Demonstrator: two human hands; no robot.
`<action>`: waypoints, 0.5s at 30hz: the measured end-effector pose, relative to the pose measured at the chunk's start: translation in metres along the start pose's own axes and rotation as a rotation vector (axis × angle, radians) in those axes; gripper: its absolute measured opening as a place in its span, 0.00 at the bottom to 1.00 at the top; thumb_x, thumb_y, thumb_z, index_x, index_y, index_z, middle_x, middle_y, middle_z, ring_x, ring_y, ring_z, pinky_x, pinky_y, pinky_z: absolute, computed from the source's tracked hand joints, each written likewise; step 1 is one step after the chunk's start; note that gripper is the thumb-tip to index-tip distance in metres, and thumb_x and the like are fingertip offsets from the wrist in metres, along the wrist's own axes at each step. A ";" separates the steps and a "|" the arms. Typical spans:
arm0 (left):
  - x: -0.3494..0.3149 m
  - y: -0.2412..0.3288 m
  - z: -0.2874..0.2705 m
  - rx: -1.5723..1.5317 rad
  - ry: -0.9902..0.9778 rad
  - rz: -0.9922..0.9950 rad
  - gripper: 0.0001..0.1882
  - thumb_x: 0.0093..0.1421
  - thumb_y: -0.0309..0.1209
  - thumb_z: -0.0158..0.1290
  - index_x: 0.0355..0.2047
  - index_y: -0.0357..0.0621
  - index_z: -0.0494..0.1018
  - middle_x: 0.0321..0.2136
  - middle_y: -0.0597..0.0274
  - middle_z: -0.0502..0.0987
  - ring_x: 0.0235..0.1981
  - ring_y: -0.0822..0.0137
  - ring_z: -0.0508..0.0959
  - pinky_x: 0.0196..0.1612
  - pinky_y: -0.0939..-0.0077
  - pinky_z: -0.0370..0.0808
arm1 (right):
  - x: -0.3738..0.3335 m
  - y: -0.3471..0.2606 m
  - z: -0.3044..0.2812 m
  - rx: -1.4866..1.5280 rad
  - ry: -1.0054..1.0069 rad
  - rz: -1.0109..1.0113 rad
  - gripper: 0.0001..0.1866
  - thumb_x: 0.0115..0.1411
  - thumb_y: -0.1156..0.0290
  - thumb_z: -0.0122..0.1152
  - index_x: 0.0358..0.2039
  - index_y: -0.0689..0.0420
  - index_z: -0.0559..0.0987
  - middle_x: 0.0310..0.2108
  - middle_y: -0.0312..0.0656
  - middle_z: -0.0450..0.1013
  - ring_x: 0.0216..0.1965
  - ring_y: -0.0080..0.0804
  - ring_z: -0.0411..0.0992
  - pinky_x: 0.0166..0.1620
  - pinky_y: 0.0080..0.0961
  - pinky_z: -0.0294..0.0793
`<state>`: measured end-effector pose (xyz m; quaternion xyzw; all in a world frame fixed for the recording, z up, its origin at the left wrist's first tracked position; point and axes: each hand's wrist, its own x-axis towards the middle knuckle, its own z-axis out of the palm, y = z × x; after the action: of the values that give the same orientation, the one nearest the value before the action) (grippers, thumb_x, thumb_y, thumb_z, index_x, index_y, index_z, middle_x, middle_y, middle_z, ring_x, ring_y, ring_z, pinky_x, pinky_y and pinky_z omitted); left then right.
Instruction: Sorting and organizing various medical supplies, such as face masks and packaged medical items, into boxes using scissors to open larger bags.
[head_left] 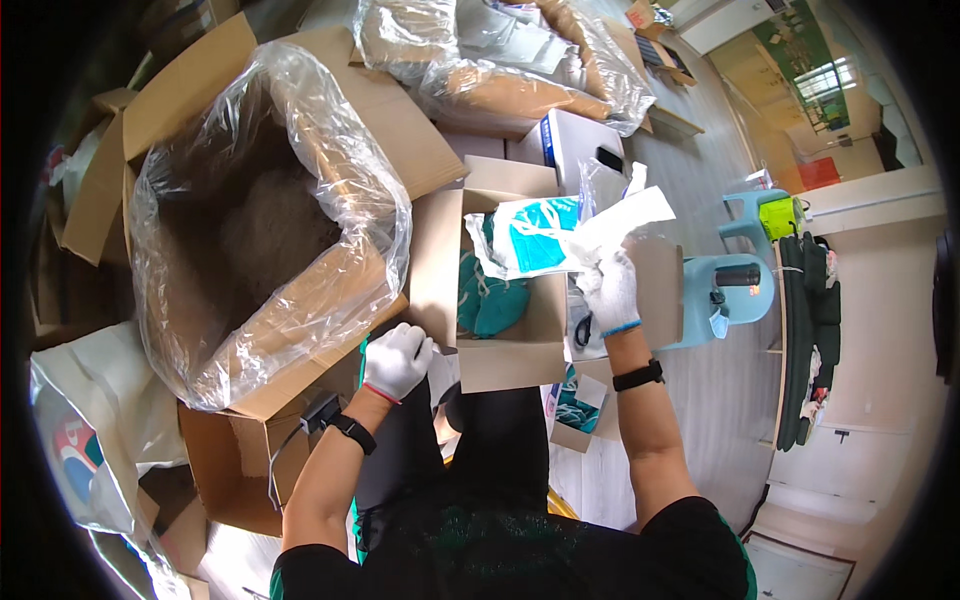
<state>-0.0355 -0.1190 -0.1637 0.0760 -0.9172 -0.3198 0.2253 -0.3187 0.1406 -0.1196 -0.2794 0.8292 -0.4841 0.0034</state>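
Note:
My right hand (pixel 607 292), in a white knit glove with a blue cuff, grips the white end of a torn-looking packet (pixel 625 222). Inside its clear part shows a teal folded item (pixel 545 235) with white straps. The packet is above an open cardboard box (pixel 510 367), which holds more teal pieces (pixel 497 305) with white strings. My left hand (pixel 398 360), gloved in white with a red cuff, is closed beside that box's near left corner; what its fingers hold, if anything, is hidden.
Left stands a large carton lined with clear plastic (pixel 345 170); another lined carton (pixel 530 90) is at the back. A white box (pixel 580 140) carries a black phone (pixel 609 158). Light-blue stools (pixel 735 325) stand right. A smaller box (pixel 575 435) sits low, near my legs.

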 end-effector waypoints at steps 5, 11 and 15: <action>0.060 0.044 -0.013 -0.340 0.328 -0.274 0.04 0.58 0.24 0.59 0.35 0.39 0.77 0.28 0.55 0.78 0.27 0.60 0.78 0.33 0.70 0.75 | -0.014 0.010 -0.025 -0.866 -0.183 -0.247 0.09 0.61 0.69 0.61 0.39 0.58 0.80 0.31 0.43 0.75 0.38 0.40 0.74 0.49 0.37 0.76; 0.127 0.067 0.006 -0.649 0.249 -0.439 0.12 0.57 0.25 0.59 0.43 0.40 0.78 0.28 0.59 0.78 0.29 0.70 0.78 0.35 0.75 0.75 | -0.048 -0.011 -0.057 -0.719 -0.068 -0.190 0.07 0.62 0.70 0.60 0.39 0.57 0.80 0.30 0.41 0.74 0.36 0.39 0.74 0.47 0.36 0.75; 0.124 0.074 0.010 -0.804 0.146 -0.461 0.10 0.56 0.22 0.59 0.39 0.40 0.81 0.32 0.60 0.80 0.32 0.71 0.79 0.38 0.77 0.75 | -0.069 -0.023 -0.069 -0.652 0.002 -0.165 0.06 0.63 0.70 0.59 0.38 0.56 0.79 0.30 0.40 0.74 0.35 0.38 0.73 0.45 0.36 0.75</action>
<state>-0.1495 -0.0901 -0.0798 0.2067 -0.6615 -0.6853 0.2238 -0.2695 0.2195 -0.0830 -0.3314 0.9150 -0.1922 -0.1264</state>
